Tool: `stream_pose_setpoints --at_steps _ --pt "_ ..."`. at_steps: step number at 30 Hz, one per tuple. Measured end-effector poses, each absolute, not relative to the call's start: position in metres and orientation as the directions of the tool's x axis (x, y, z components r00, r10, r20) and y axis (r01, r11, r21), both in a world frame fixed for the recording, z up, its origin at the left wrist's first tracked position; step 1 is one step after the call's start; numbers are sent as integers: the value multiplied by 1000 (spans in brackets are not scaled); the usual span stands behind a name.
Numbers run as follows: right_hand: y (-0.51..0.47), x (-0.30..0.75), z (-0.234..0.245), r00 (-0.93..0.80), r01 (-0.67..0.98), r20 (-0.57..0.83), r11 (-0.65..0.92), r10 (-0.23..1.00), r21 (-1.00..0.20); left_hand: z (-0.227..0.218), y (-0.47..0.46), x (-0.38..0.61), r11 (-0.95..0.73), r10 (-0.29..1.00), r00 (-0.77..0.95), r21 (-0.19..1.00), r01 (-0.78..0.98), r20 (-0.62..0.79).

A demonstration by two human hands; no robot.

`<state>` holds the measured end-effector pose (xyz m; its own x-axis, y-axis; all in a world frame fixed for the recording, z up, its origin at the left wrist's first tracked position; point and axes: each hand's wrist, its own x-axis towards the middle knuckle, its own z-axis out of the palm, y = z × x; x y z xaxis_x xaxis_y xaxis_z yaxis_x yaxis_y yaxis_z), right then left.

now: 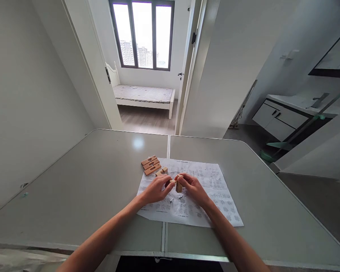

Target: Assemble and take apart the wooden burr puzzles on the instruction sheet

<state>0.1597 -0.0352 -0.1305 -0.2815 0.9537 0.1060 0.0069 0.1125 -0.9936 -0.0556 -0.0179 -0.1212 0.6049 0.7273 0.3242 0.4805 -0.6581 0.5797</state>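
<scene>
My left hand and my right hand meet over a printed instruction sheet on a grey table. Both pinch a small group of wooden puzzle pieces held between the fingertips. The left fingers grip a short piece on the left side; the right fingers wrap the taller block. Three notched wooden bars lie side by side at the sheet's far left corner. A couple of small loose wooden pieces lie just behind my left hand.
Tiny grey bits lie on the sheet under my hands. The table has a centre seam and rounded far corners. Beyond it are an open doorway to a bedroom with a bed and a bathroom cabinet at right.
</scene>
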Motion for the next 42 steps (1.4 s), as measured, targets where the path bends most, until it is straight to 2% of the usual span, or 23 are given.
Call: stream_pose_setpoints --at_steps 6,10,17,20,22,27,34,42 --pt "-35 154 -135 -125 138 242 258 962 -956 -124 -19 -51 -721 692 586 453 524 423" --pt "-38 147 -138 -37 175 244 246 969 -953 -128 -19 -47 -738 673 580 372 562 460" --pt "-39 148 -134 24 111 255 251 967 -962 -131 -17 -47 -689 710 497 349 635 499" --pt "-35 150 -138 103 148 280 264 954 -953 -130 -16 -48 -654 733 451 345 673 509" --pt "-32 151 -143 148 156 250 227 957 -961 -130 -15 -49 -633 742 430 325 703 515" --pt "-31 151 -149 120 101 114 102 986 -990 -130 -14 -50 -581 767 411 263 770 493" --pt "-37 147 -141 59 328 188 159 980 -931 -136 -14 -55 -525 816 411 225 821 406" --pt "-35 146 -147 24 382 200 176 980 -907 -137 -12 -59 -501 838 424 177 847 343"
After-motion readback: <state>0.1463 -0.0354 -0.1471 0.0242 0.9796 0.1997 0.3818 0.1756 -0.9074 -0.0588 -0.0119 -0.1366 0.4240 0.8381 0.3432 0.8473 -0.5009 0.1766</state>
